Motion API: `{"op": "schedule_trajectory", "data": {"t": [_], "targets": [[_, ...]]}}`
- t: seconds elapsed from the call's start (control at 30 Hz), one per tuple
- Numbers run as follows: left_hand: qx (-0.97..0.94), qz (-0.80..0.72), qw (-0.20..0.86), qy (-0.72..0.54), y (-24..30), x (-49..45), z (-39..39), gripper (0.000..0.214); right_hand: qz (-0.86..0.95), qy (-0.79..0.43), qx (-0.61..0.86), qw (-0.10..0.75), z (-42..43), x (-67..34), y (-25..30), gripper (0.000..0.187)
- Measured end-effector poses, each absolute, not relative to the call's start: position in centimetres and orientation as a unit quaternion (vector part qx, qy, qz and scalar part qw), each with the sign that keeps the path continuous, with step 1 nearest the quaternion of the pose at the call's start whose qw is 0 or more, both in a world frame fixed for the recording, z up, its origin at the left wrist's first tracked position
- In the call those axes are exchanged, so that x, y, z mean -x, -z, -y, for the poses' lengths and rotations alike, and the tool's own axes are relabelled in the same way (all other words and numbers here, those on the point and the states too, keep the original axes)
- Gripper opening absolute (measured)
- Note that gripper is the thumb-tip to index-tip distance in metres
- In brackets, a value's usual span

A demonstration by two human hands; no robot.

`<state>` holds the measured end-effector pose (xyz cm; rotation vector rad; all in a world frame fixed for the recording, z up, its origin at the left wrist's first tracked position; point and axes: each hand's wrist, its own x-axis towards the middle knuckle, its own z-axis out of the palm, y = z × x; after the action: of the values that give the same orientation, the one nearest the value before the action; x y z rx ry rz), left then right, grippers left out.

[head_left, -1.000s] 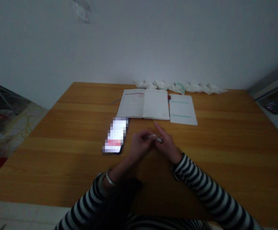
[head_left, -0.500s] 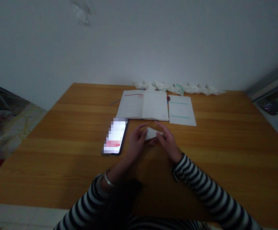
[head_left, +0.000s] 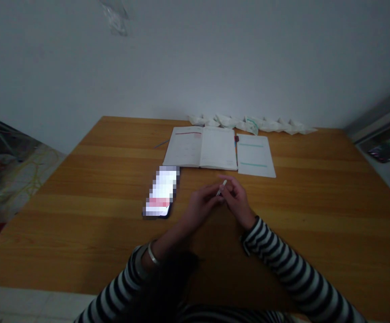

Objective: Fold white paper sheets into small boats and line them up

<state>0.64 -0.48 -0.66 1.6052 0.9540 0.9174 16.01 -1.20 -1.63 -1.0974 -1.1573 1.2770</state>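
Observation:
Both my hands meet over the middle of the wooden table (head_left: 80,188). My left hand (head_left: 199,205) and my right hand (head_left: 237,201) pinch a small folded piece of white paper (head_left: 221,187) between their fingertips; only its thin edge shows. A lit phone (head_left: 162,192) lies just left of my left hand. Beyond my hands an open notebook (head_left: 201,147) lies flat, with a loose white sheet (head_left: 255,156) beside it on the right.
A row of several small folded white paper shapes (head_left: 251,122) lines the table's far edge against the wall. A pen (head_left: 162,143) lies left of the notebook. A second surface with a dark device (head_left: 388,150) stands at the far right.
Half a second ago the paper lay broad between my hands; now it is folded narrow and held edge-on, and my hands have closed together around it.

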Motion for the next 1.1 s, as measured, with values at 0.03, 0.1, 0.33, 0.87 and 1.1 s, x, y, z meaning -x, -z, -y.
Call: {"op": "schedule_trajectory", "data": {"t": [0.03,0.1,0.33,0.87,1.1], "targets": [[-0.64,-0.386,0.531,-0.398,0.9,-0.6,0.4,0.034,0.487,-0.535,0.459,0.516,1.2,-16.1,1.6,0.039],[-0.595,-0.372,0.569,-0.429,1.1,-0.6,0.2,0.04,0.5,-0.529,0.46,0.509,1.1,-16.2,1.6,0.04],[-0.554,-0.403,0.599,-0.414,0.7,-0.3,-0.2,0.036,0.519,-0.541,0.452,0.483,1.0,-16.3,1.6,0.05],[-0.406,-0.387,0.686,-0.464,0.7,-0.5,0.5,0.046,0.692,-0.217,0.433,0.535,1.8,-16.4,1.9,0.038],[-0.309,-0.241,0.811,-0.435,1.0,-0.2,-0.1,0.041,0.692,-0.224,0.422,0.542,1.4,-16.8,1.6,0.042]]}}
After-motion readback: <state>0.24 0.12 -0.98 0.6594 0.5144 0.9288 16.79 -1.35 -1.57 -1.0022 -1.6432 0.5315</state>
